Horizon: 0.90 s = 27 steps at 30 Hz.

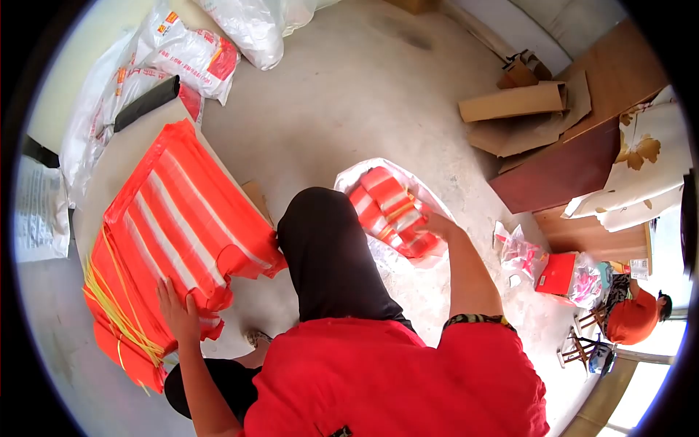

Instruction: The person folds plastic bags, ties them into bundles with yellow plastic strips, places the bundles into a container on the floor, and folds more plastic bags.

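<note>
Several thin yellow strips (149, 349) lay at the lower left of the frame, across the end of a stack of red-and-white striped plastic bags (178, 211) on a pale table (116, 164). That stack looked light and limp, probably slippery between its layers and easy to crease or tear; I judged a single layer best pinched by its edge and the whole pile best lifted with a palm underneath. My left hand (178, 313) lay palm down on its lower part, fingers stretched out and slightly apart, with hold of nothing that I could see. My black-clothed knee (331, 247) stood mid-frame. Just right of it, an open white sack (349, 177) sat on the floor (328, 95), holding folded bundles (378, 200) of similar striped plastic, likely firmer but soft, best taken around the middle. My right hand (435, 227) was at their right side, fingers blurred, so I could not tell whether they had closed on one. Beyond, a cardboard box (510, 102) lay at the upper right, and a person (632, 320) sat at the far right.
</note>
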Each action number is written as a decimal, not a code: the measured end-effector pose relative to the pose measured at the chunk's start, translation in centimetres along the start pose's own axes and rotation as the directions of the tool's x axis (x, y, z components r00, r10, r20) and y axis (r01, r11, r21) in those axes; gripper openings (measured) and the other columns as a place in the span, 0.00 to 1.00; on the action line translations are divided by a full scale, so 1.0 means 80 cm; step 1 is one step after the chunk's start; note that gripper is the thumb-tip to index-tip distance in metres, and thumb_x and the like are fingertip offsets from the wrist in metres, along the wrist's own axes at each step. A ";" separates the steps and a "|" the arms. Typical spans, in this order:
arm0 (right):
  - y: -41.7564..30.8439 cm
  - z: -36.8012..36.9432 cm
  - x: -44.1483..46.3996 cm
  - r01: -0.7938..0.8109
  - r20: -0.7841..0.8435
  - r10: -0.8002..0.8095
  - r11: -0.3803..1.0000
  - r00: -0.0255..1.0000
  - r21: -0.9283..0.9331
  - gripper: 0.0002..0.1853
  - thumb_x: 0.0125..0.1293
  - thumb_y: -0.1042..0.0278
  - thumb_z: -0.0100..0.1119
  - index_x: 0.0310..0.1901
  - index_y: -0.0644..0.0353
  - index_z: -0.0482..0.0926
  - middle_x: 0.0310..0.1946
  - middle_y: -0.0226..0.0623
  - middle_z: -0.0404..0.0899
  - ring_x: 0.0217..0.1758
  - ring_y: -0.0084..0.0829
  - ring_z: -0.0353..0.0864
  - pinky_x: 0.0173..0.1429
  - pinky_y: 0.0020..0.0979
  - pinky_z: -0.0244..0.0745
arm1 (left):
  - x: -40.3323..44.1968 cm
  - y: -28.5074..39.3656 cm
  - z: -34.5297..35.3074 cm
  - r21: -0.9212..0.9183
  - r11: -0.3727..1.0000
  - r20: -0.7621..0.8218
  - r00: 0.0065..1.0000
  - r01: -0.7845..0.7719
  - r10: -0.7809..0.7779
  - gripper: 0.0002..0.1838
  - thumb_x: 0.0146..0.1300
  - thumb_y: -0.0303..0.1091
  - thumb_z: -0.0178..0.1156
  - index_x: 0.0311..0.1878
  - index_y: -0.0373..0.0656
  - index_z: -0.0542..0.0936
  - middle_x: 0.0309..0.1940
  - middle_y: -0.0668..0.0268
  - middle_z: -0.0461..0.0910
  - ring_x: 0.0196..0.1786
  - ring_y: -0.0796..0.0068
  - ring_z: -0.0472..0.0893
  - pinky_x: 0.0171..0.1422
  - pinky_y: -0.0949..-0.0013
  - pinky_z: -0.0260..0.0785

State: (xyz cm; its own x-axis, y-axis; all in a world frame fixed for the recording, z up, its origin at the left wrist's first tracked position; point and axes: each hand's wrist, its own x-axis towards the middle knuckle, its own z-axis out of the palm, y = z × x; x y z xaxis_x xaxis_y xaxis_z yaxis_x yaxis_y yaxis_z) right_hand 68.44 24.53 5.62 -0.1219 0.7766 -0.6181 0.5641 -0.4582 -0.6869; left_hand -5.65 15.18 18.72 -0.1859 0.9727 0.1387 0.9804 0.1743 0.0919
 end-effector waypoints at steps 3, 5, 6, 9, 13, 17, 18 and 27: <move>0.065 0.009 0.006 -0.077 -0.047 0.086 0.983 0.995 0.166 0.35 0.63 0.73 0.72 0.72 0.62 0.73 0.62 0.37 0.84 0.64 0.31 0.82 0.72 0.35 0.75 | 0.001 -0.005 0.002 0.032 0.999 -0.007 1.000 -0.009 0.009 0.37 0.74 0.38 0.57 0.83 0.42 0.61 0.85 0.49 0.56 0.85 0.42 0.56 0.86 0.46 0.51; 0.080 -0.003 0.009 -0.016 -0.023 0.022 0.967 0.999 0.255 0.34 0.65 0.77 0.70 0.73 0.62 0.73 0.62 0.36 0.84 0.64 0.30 0.82 0.72 0.34 0.75 | 0.000 -0.004 0.004 0.021 1.000 -0.018 1.000 -0.014 0.014 0.36 0.74 0.38 0.57 0.83 0.42 0.61 0.85 0.49 0.56 0.85 0.42 0.56 0.86 0.46 0.50; 0.076 -0.015 0.010 0.038 0.005 -0.041 0.964 0.999 0.263 0.34 0.65 0.78 0.69 0.73 0.63 0.72 0.62 0.35 0.84 0.64 0.30 0.82 0.72 0.33 0.75 | 0.000 -0.003 0.005 0.026 0.999 -0.021 1.000 -0.019 0.019 0.36 0.74 0.38 0.56 0.83 0.42 0.61 0.85 0.49 0.56 0.85 0.42 0.56 0.86 0.46 0.50; 0.048 -0.048 0.016 0.066 0.103 -0.093 0.969 0.990 0.238 0.33 0.66 0.81 0.66 0.73 0.64 0.72 0.62 0.33 0.84 0.63 0.28 0.82 0.72 0.33 0.75 | 0.000 -0.003 0.003 0.045 0.999 -0.024 0.999 -0.026 0.028 0.36 0.75 0.39 0.56 0.83 0.42 0.61 0.85 0.49 0.56 0.85 0.41 0.56 0.86 0.46 0.50; 0.038 -0.066 0.024 -0.003 0.022 0.000 0.988 1.000 0.154 0.32 0.65 0.75 0.70 0.72 0.61 0.75 0.61 0.36 0.84 0.64 0.31 0.82 0.72 0.33 0.74 | -0.001 -0.005 0.005 0.052 0.998 -0.037 0.999 -0.032 0.033 0.36 0.76 0.41 0.55 0.84 0.43 0.60 0.85 0.49 0.56 0.85 0.41 0.56 0.86 0.45 0.50; 0.032 -0.048 0.017 -0.072 -0.289 0.000 0.968 0.957 -0.238 0.30 0.64 0.65 0.72 0.69 0.57 0.78 0.61 0.46 0.84 0.66 0.42 0.82 0.72 0.40 0.75 | -0.001 -0.005 0.005 0.036 0.999 -0.039 0.999 -0.034 0.035 0.36 0.76 0.42 0.55 0.84 0.44 0.60 0.84 0.49 0.56 0.85 0.41 0.56 0.86 0.44 0.50; 0.000 -0.030 0.008 -0.126 -0.433 -0.030 0.937 0.901 -0.326 0.29 0.65 0.65 0.72 0.68 0.57 0.79 0.61 0.47 0.83 0.66 0.44 0.81 0.72 0.41 0.76 | 0.000 -0.007 0.007 0.040 0.998 -0.047 0.998 -0.043 0.044 0.36 0.76 0.42 0.55 0.84 0.44 0.60 0.84 0.49 0.56 0.85 0.41 0.56 0.86 0.44 0.50; -0.050 0.090 0.027 -0.318 -0.454 0.116 0.859 0.884 -0.400 0.46 0.70 0.53 0.67 0.85 0.38 0.52 0.87 0.46 0.38 0.81 0.58 0.63 0.81 0.55 0.66 | 0.000 -0.006 0.006 0.055 0.998 -0.043 0.998 -0.036 0.038 0.36 0.75 0.42 0.55 0.84 0.44 0.61 0.85 0.51 0.57 0.85 0.42 0.56 0.86 0.45 0.51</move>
State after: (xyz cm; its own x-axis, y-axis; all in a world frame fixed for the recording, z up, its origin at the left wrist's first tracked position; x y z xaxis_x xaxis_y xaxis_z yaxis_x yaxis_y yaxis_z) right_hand 60.03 24.93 4.25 0.3281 0.8292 -0.4525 0.8505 -0.4678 -0.2404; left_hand -6.09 15.21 18.17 -0.1507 0.9713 0.1842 0.9886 0.1472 0.0325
